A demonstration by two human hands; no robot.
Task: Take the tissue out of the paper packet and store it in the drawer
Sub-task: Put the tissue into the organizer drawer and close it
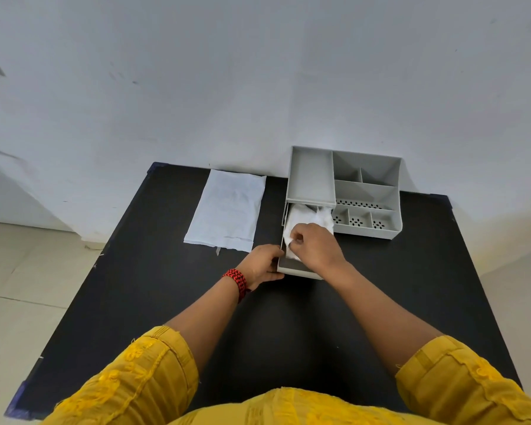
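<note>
A grey desk organiser (365,191) stands at the back right of the black table. Its drawer (295,266) is pulled out toward me. White tissue (311,217) lies crumpled inside the drawer. My right hand (314,245) is over the drawer with its fingers pinched on the tissue's near part. My left hand (262,262) grips the drawer's front left corner; a red and black band is on that wrist. The white paper packet (227,208) lies flat on the table left of the organiser, apart from both hands.
The black table (166,286) stands against a white wall (258,87). Its left edge borders a tiled floor (19,286). The organiser's top has several open compartments, some with perforated bottoms. My yellow sleeves fill the bottom of the view.
</note>
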